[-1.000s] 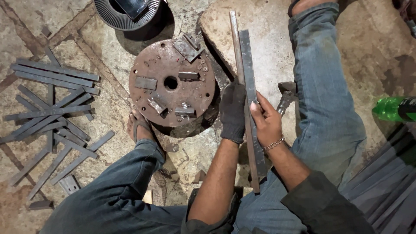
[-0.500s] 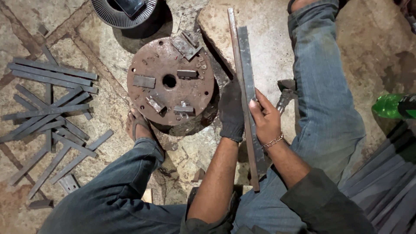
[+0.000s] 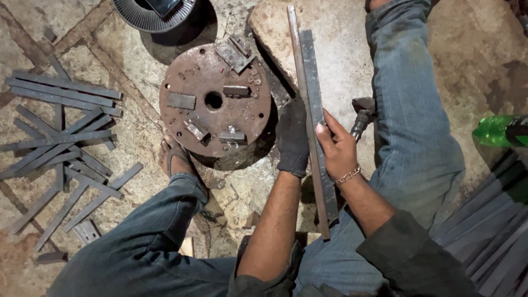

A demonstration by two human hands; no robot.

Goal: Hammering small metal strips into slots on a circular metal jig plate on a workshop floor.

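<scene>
Metal strips [image 3: 311, 110], two long flat ones side by side, are held in the middle of the frame, running from the top edge down to the lap. The strips have been shifted only a little since a moment ago, and the grip looks the same, so the strips are judged to be lined up together and not yet put down. The left hand [image 3: 292, 137], in a dark glove, is pressed against the left side of the strips with its fingers curled. The right hand [image 3: 336, 147], bare with a chain at the wrist, is closed on the right side, thumb laid on top.

A rusty round plate [image 3: 215, 103] with small blocks fixed on it is seen just left of the hands. A pile of cut strips [image 3: 60, 137] is spread at the left. A green bottle [image 3: 499, 131] is cut off at the right edge. A hammer head [image 3: 363, 105] is half hidden behind the right hand. The gloved fingertips cannot be made out
</scene>
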